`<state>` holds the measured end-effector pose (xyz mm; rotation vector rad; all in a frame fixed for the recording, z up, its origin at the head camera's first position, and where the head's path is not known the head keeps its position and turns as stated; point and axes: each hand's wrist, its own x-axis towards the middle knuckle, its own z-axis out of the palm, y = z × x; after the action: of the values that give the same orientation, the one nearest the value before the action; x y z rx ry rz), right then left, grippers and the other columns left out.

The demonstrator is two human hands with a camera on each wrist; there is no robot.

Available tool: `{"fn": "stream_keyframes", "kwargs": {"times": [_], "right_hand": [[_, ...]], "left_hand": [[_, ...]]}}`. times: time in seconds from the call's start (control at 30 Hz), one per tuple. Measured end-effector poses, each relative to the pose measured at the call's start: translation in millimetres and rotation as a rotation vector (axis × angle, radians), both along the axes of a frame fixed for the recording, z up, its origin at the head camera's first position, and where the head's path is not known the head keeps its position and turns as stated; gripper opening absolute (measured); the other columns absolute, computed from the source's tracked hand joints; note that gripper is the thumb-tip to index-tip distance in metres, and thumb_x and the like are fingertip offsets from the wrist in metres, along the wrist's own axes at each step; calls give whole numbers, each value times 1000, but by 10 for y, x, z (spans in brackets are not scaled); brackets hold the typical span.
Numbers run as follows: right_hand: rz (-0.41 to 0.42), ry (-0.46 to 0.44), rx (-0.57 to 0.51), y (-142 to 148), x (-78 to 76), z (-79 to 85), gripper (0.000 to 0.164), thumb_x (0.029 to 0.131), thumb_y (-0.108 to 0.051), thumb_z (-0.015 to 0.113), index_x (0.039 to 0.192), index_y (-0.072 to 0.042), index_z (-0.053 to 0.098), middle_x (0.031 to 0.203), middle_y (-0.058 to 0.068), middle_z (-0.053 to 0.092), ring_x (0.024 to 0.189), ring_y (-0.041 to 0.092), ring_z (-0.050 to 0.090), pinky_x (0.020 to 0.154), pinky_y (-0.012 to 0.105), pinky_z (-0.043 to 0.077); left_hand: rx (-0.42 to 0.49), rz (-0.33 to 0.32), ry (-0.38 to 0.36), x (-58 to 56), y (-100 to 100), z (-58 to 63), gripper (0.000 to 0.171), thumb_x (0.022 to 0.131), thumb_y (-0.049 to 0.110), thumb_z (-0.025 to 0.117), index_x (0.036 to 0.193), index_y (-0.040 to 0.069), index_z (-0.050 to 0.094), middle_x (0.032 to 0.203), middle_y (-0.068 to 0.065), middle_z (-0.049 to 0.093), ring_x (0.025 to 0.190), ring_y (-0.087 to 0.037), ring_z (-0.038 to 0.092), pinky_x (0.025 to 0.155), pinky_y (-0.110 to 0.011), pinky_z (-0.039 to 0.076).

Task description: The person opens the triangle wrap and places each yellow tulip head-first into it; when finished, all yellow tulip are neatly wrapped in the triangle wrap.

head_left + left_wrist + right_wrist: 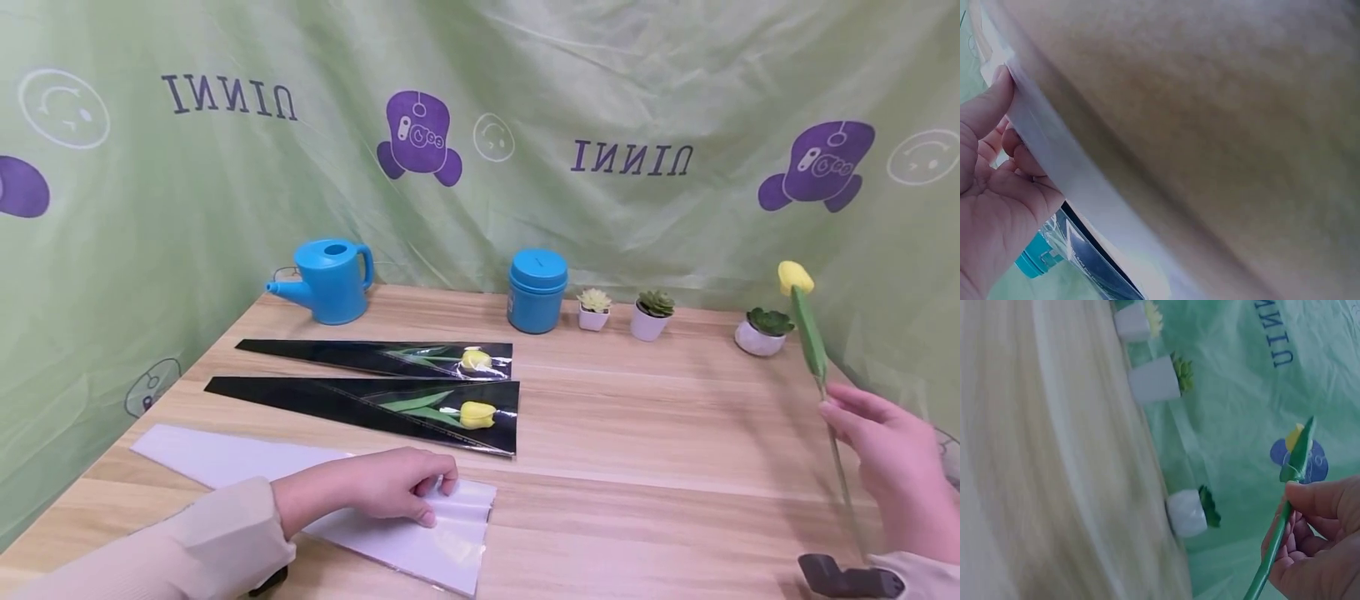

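Note:
My right hand pinches the stem of a yellow tulip, held nearly upright over the table's right side. In the right wrist view the thumb and fingers close round the green stem. On the left, my left hand lies over a white tapered flower sleeve, its thumb and curled forefinger pinching the clear film, which rises in a ridge beside them. Beyond it lie two black sleeves, a nearer one and a farther one, each with a yellow tulip under its clear front.
A blue watering can stands at the back left. Along the back edge are a blue lidded canister, a pale succulent, a green succulent and a round-potted plant. A green printed curtain hangs behind the wooden table.

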<state>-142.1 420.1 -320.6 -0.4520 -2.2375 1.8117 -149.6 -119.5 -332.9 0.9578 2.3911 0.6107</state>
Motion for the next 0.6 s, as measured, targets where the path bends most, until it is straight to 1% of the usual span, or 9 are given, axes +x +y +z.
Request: {"fn": "stream_keyframes", "kwargs": {"times": [0.07, 0.1, 0.2, 0.27, 0.37, 0.47, 0.6], "right_hand": [[9, 79, -194, -40, -34, 8, 23, 81, -11, 71, 87, -33, 71, 73, -20, 65, 64, -4, 60, 61, 9, 42], [16, 120, -287, -56, -52, 14, 23, 79, -6, 72, 84, -29, 73, 72, -15, 67, 64, -1, 61, 58, 12, 45], [36, 189, -507, -135, -71, 59, 24, 78, 4, 69, 82, -19, 75, 72, -6, 68, 66, 3, 63, 57, 17, 48], [69, 207, -652, -189, -70, 98, 25, 80, 10, 64, 82, -13, 75, 73, -1, 69, 67, 7, 65, 58, 19, 50], [119, 218, -817, -279, -67, 138, 28, 82, 15, 57, 83, -7, 74, 76, 5, 70, 69, 13, 67, 61, 22, 52], [162, 226, -898, -352, -86, 161, 28, 84, 16, 53, 85, -3, 73, 77, 8, 69, 69, 17, 67, 64, 25, 53], [224, 240, -937, -441, -131, 168, 27, 85, 16, 51, 87, 0, 71, 78, 11, 68, 69, 21, 66, 65, 26, 53]], "left_hand": [[1, -2, 0, -7, 6, -7, 24, 81, 18, 70, 92, 23, 49, 67, 8, 42, 62, -4, 41, 61, -21, 37], [6, -4, 3, -11, 8, -13, 23, 82, 18, 69, 91, 23, 49, 66, 8, 41, 62, -4, 41, 61, -20, 37], [28, -11, 16, -29, 15, -37, 21, 82, 17, 69, 90, 23, 51, 66, 9, 41, 62, -3, 41, 61, -19, 37], [49, -12, 22, -40, 25, -48, 21, 81, 16, 70, 90, 22, 52, 67, 9, 41, 62, -3, 41, 61, -19, 37], [63, -4, 21, -54, 52, -51, 23, 79, 16, 72, 90, 21, 52, 66, 8, 41, 62, -3, 41, 61, -19, 37], [55, 17, 6, -63, 95, -39, 27, 77, 17, 75, 89, 22, 51, 66, 7, 42, 61, -4, 41, 60, -20, 36], [34, 44, -5, -68, 172, -20, 32, 74, 18, 78, 88, 22, 50, 65, 6, 41, 60, -6, 41, 58, -20, 34]]}}
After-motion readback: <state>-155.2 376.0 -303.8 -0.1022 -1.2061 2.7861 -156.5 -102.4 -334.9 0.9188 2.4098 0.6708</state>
